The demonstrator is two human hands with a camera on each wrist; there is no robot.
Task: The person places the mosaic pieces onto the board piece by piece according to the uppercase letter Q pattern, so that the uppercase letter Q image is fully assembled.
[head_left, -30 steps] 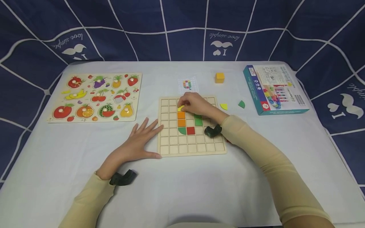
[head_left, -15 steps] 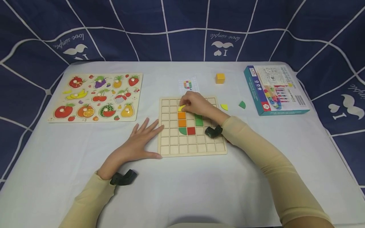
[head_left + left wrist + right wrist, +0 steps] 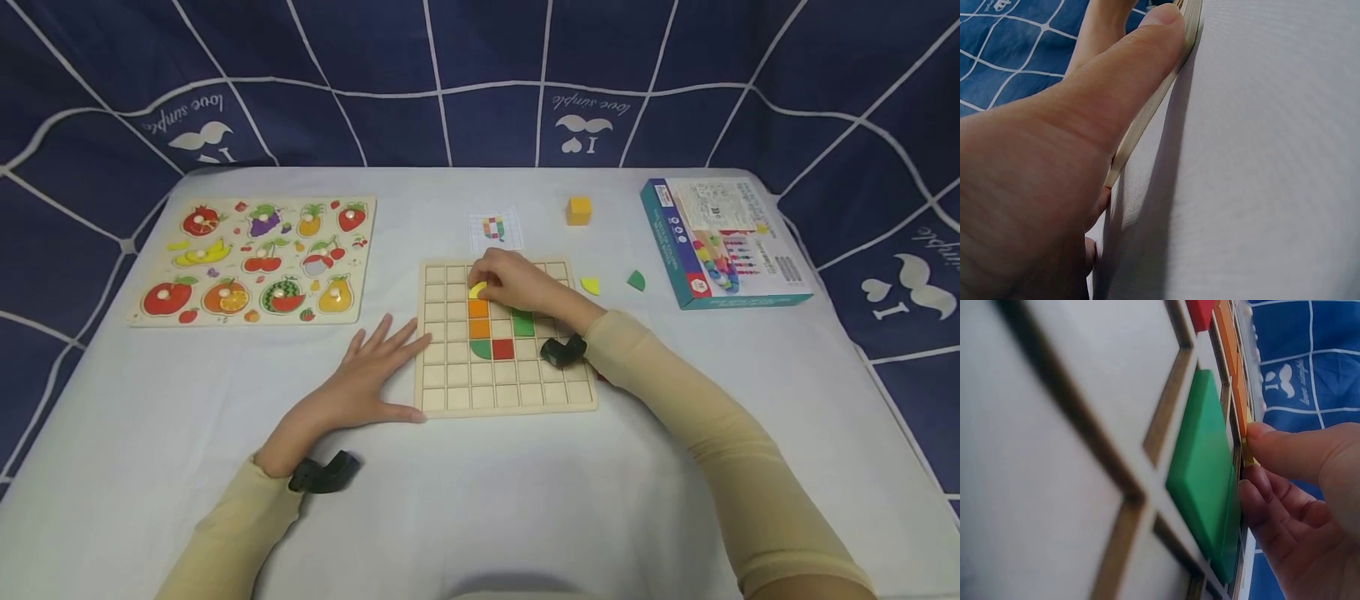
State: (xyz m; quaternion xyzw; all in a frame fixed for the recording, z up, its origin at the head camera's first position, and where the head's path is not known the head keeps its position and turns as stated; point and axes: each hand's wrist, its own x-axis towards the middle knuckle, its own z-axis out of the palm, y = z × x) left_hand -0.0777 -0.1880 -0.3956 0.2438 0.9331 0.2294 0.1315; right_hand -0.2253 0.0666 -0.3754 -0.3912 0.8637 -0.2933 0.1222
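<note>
In the head view, a wooden grid board (image 3: 506,398) lies flat on the table. My left hand (image 3: 358,385) is spread at its left side, fingertips on the edge and thumb at the near corner. With thumb and fingertips, my right hand (image 3: 517,280) pinches a yellow quarter-round tile (image 3: 477,290) at a cell in the upper part of the board. Below that cell sit two orange square tiles (image 3: 478,319), then a green quarter-round tile (image 3: 481,349) beside a red square tile (image 3: 502,349). A green square tile (image 3: 1200,450) shows close up in the right wrist view.
Past the board lies a small pattern card (image 3: 495,231). A yellow quarter-round piece (image 3: 590,286) and a green one (image 3: 637,280) lie to its right, near an orange cube (image 3: 578,211). A fruit puzzle (image 3: 255,267) is at left, a toy box (image 3: 727,242) at right.
</note>
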